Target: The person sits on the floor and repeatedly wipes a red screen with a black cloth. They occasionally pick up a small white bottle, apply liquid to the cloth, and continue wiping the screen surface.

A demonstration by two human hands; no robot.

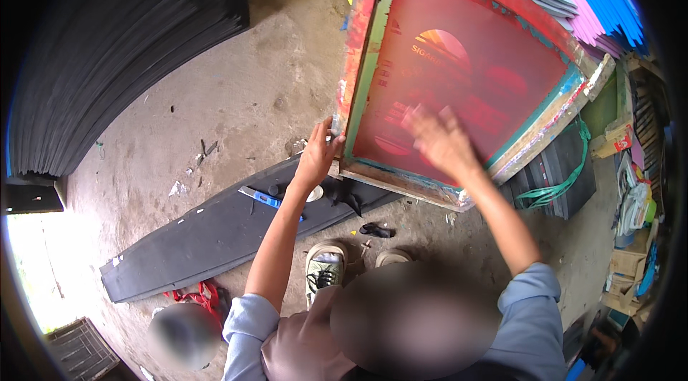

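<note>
At the middle of the view stands one screen-printing frame [459, 80], tilted up on edge over the concrete floor [236, 94], its red mesh facing the person and its wooden border smeared with paint. One left hand [317, 155] has its grip closed round the frame's lower left corner, fingers curled over the wood to steady it. One right hand [441, 139] lies open and flat on the mesh, fingers spread and blurred, holding nothing that I can make out. To do this well, I judge the left hand should keep the frame firmly braced while the right passes over the mesh with light, even pressure, so the fabric is not strained. Below the frame lies one long black sheet [215, 234] on the floor, with a blue-handled tool [261, 198] resting on it. One tall stack of black sheets [107, 44] stands well apart at the upper left, and coloured sheets [595, 1] lean behind the frame.
</note>
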